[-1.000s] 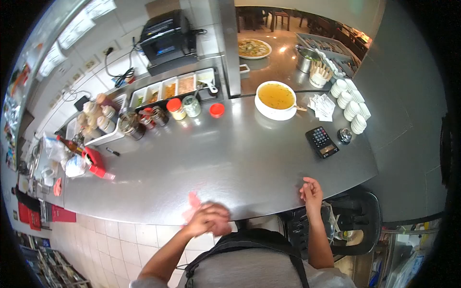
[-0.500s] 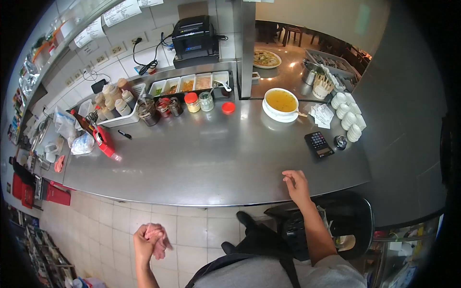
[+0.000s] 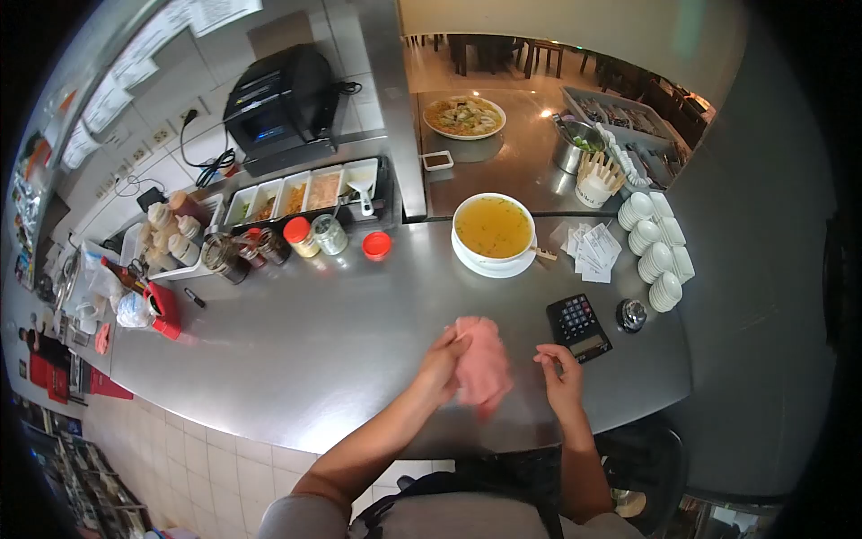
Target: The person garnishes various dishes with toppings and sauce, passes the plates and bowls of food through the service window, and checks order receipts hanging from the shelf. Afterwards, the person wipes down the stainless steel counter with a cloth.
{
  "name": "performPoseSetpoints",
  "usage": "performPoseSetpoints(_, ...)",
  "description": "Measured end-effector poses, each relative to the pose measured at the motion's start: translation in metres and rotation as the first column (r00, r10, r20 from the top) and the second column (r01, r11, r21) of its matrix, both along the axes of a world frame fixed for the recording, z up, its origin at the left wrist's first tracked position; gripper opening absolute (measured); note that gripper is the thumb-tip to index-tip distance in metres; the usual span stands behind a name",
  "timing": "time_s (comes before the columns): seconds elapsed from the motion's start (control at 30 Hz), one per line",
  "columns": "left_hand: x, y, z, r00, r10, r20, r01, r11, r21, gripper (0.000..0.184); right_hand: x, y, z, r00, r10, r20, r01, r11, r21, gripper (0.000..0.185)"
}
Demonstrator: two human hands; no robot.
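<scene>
My left hand (image 3: 440, 364) is closed around a crumpled pink cloth (image 3: 482, 364), holding it over the front part of the steel counter (image 3: 260, 377). The cloth hangs to the right of the fingers, its lower edge blurred. Close by, my right hand (image 3: 562, 377) is loosely bent with nothing visible in it, thumb and fingers slightly apart. Just beyond its fingertips lies a black calculator (image 3: 579, 325). Farther back stands a white bowl of yellow soup (image 3: 493, 226) on a white saucer, with a wooden clip or stick (image 3: 544, 254) at its right side.
White slips (image 3: 593, 254), a call bell (image 3: 631, 314) and stacked small white dishes (image 3: 655, 260) are at right. Jars (image 3: 301, 236), a red lid (image 3: 377, 244), squeeze bottles (image 3: 171, 235) and a printer (image 3: 280, 108) are at left. A noodle plate (image 3: 465, 118) sits behind.
My left hand has swung up and right with the cloth, from above the floor to over the counter. My right hand is now nearer the calculator. The view has shifted right and closer.
</scene>
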State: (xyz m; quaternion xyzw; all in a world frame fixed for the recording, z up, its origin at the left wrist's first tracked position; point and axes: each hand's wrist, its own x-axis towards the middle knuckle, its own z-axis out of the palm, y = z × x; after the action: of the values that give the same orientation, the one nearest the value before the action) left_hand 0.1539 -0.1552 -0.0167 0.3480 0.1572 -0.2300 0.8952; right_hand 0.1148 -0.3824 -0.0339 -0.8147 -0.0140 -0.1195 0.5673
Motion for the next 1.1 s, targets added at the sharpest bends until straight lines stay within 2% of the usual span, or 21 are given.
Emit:
performPoseSetpoints(0.03,0.024,-0.021,-0.012,0.998,0.057,-0.025,-0.058,0.996,-0.069,0.033,0.005,-0.008,-0.003,1.000,-0.013,-0.006,0.013,0.999,0.032,0.015)
performPoseSetpoints(0.13,0.081,-0.062,-0.026,0.976,0.207,-0.060,-0.214,0.969,-0.124,0.032,0.019,-0.029,-0.010,0.998,-0.044,-0.051,0.049,0.992,0.115,0.015)
performPoseSetpoints(0.23,0.121,-0.069,-0.036,0.960,0.259,-0.105,-0.277,0.936,-0.217,0.031,0.042,-0.037,-0.008,0.999,-0.029,0.016,0.028,0.997,0.078,0.015)
performPoseSetpoints(0.27,0.132,-0.065,-0.038,0.942,0.270,-0.201,-0.312,0.924,-0.221,0.027,0.050,-0.038,-0.004,1.000,-0.020,0.015,0.018,0.997,0.078,0.015)
performPoseSetpoints(0.37,0.148,-0.045,-0.034,0.925,0.295,-0.240,-0.330,0.936,-0.123,0.025,0.070,-0.036,0.004,1.000,0.000,0.009,-0.001,0.995,0.101,0.014)
performPoseSetpoints(0.47,0.160,-0.021,-0.033,0.906,0.394,-0.152,-0.383,0.919,0.097,0.023,0.085,-0.039,-0.001,1.000,0.020,-0.006,-0.018,0.989,0.148,0.013)
performPoseSetpoints(0.57,0.174,-0.002,-0.027,0.908,0.416,-0.056,-0.406,0.903,0.139,0.026,0.099,-0.037,-0.006,0.998,0.064,-0.017,-0.059,0.974,0.219,0.016)
performPoseSetpoints(0.67,0.181,0.000,-0.018,0.924,0.368,0.102,-0.381,0.900,0.210,0.032,0.121,-0.025,-0.018,0.983,0.150,-0.106,-0.091,0.899,0.428,0.028)
performPoseSetpoints(0.77,0.182,0.002,-0.027,0.927,0.321,0.193,-0.367,0.884,0.290,0.036,0.144,-0.008,-0.026,0.985,0.048,-0.167,0.036,0.884,0.466,0.041)
performPoseSetpoints(0.87,0.168,-0.001,-0.036,0.931,0.284,0.230,-0.347,0.884,0.313,0.039,0.158,-0.007,-0.028,0.964,0.082,-0.253,0.058,0.864,0.499,0.046)
performPoseSetpoints(0.97,0.148,-0.001,-0.032,0.973,0.097,0.211,-0.175,0.904,0.390,0.041,0.161,-0.005,-0.026,0.964,0.076,-0.254,0.063,0.864,0.500,0.046)
performPoseSetpoints(1.07,0.126,0.001,-0.011,0.989,-0.141,0.055,0.115,0.937,0.331,0.034,0.159,-0.008,-0.024,0.964,0.090,-0.252,0.049,0.867,0.496,0.043)
performPoseSetpoints(1.1,0.120,0.005,-0.005,0.982,-0.178,0.055,0.156,0.948,0.278,0.032,0.157,-0.011,-0.024,0.964,0.093,-0.247,0.045,0.866,0.499,0.042)
